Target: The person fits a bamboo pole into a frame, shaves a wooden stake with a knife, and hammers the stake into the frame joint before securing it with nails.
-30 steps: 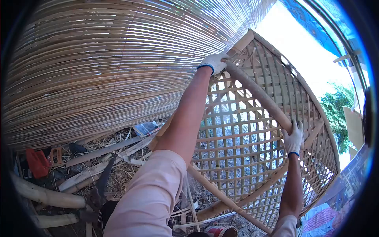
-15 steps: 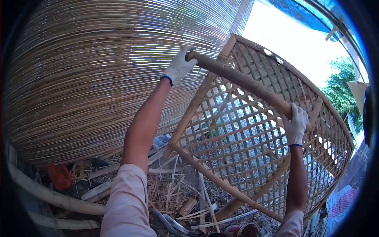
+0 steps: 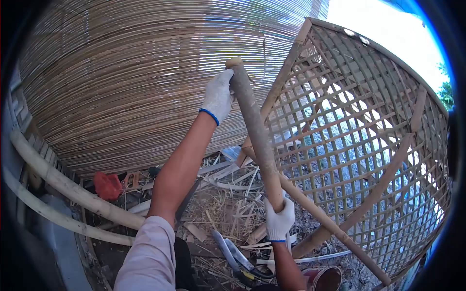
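A length of bamboo pole [image 3: 257, 131] slants through the middle of the view, its upper end higher and to the left. My left hand [image 3: 218, 94], in a white glove with a blue cuff, is closed around it just below that top end. Gloved as well, my right hand [image 3: 280, 220] grips the lower end, with its fingers partly hidden behind the pole. Close behind and to the right stands a woven bamboo lattice panel [image 3: 295, 63] with a bamboo frame. Two curved blades [image 3: 227, 252] lie on the ground below my right hand.
A slatted bamboo screen [image 3: 145, 87] rises behind on the left. Thick bent bamboo poles [image 3: 82, 191] run along the lower left, near a red object [image 3: 107, 185]. Shavings and split strips [image 3: 218, 208] litter the ground. A red tin [image 3: 325, 279] stands at the bottom.
The bamboo pole has turned from a shallow slant to a steep one. My right hand has come down and left with its lower end. The view has shifted down and left.
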`<control>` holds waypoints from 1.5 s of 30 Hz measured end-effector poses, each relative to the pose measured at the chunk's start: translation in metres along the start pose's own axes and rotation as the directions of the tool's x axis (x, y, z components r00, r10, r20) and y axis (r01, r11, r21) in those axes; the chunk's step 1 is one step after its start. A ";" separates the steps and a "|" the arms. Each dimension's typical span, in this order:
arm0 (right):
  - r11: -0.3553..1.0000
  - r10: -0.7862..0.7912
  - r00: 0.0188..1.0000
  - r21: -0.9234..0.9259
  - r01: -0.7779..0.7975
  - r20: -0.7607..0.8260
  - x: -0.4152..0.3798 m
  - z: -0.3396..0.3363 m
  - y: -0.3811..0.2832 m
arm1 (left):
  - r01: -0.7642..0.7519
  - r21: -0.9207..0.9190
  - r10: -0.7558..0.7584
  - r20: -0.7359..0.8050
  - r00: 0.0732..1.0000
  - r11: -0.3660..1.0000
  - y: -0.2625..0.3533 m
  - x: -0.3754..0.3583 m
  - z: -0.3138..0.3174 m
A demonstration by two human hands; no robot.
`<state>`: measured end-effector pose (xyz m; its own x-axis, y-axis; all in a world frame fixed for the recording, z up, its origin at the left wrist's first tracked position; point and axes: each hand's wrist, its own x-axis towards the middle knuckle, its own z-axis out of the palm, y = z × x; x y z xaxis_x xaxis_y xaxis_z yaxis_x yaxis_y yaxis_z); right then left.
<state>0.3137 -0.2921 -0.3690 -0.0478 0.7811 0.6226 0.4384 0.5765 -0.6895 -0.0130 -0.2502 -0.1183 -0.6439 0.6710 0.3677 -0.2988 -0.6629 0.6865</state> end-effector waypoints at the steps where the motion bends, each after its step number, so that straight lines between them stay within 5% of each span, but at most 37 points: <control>1: 0.996 0.075 0.997 0.047 -0.075 0.012 -0.016 0.003 0.000 | 0.032 0.029 -0.032 -0.013 0.999 0.999 -0.001 -0.009 0.006; 5: 0.980 0.180 0.980 0.073 -0.186 0.084 -0.067 0.004 -0.010 | 0.116 0.068 -0.114 -0.032 0.993 0.991 -0.002 -0.045 0.042; 11: 0.818 0.280 0.762 0.270 -0.507 0.583 -0.112 -0.006 -0.047 | 0.053 0.342 -0.032 -0.068 0.997 0.938 -0.001 -0.088 0.051; 13: 0.872 0.118 0.760 0.300 -0.387 0.639 -0.126 0.001 -0.048 | -0.107 0.543 0.109 0.029 0.994 0.833 0.016 -0.112 0.048; 15: 0.874 -0.099 0.719 0.406 -0.267 0.688 -0.148 0.005 -0.038 | -0.081 0.570 0.040 0.084 0.996 0.818 0.034 -0.132 0.033; 16: 0.876 -0.155 0.690 0.421 -0.235 0.707 -0.157 0.004 -0.027 | 0.051 0.514 -0.087 0.046 0.995 0.856 0.046 -0.141 0.028; 19: 0.869 0.008 0.662 0.322 -0.375 0.750 -0.177 -0.018 0.015 | 0.265 0.714 -0.290 -0.090 0.953 0.648 0.066 -0.162 -0.016; 22: 0.899 0.231 0.705 0.130 -0.418 0.670 -0.201 -0.049 0.080 | -0.126 0.946 -0.399 0.243 0.884 0.298 0.049 -0.206 -0.078; 23: 0.931 0.234 0.721 0.065 -0.360 0.652 -0.203 -0.067 0.091 | 0.051 0.985 -0.539 0.048 0.841 0.166 0.039 -0.223 -0.097; 24: 0.948 0.219 0.750 0.045 -0.314 0.624 -0.213 -0.079 0.105 | 0.009 0.993 -0.571 0.062 0.819 0.121 0.022 -0.242 -0.131; 25: 0.964 0.202 0.776 0.020 -0.266 0.598 -0.224 -0.090 0.114 | 0.171 0.984 -0.618 -0.107 0.779 0.045 0.008 -0.269 -0.150; 27: 0.987 0.158 0.718 -0.078 -0.143 0.678 -0.233 -0.113 0.114 | 0.195 0.973 -0.688 -0.228 0.689 -0.127 -0.027 -0.315 -0.218; 32: 0.987 0.162 0.743 -0.099 -0.129 0.649 -0.262 -0.123 0.124 | 0.361 0.918 -0.721 -0.361 0.591 -0.164 -0.082 -0.416 -0.330; 36: 0.973 0.229 0.741 -0.131 -0.189 0.632 -0.261 -0.099 0.109 | 0.503 0.842 -0.678 -0.486 0.552 -0.194 -0.094 -0.459 -0.343; 39: 0.977 0.128 0.778 0.058 -0.207 0.615 -0.249 -0.060 0.082 | 0.554 0.819 -0.623 -0.513 0.591 -0.149 -0.106 -0.476 -0.349; 41: 0.993 -0.052 0.775 0.118 -0.029 0.630 -0.236 -0.017 0.059 | 0.554 0.816 -0.552 -0.541 0.635 -0.162 -0.113 -0.486 -0.343; 45: 0.898 -0.344 0.626 0.440 0.002 0.700 -0.206 0.087 -0.030 | 0.557 0.785 -0.404 -0.619 0.674 -0.273 -0.118 -0.490 -0.322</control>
<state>0.2325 -0.4499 -0.5085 -0.8087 0.4584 0.3686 -0.0016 0.6249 -0.7807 0.1109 -0.6077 -0.5816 -0.7488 0.5145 -0.4179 0.2755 0.8150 0.5098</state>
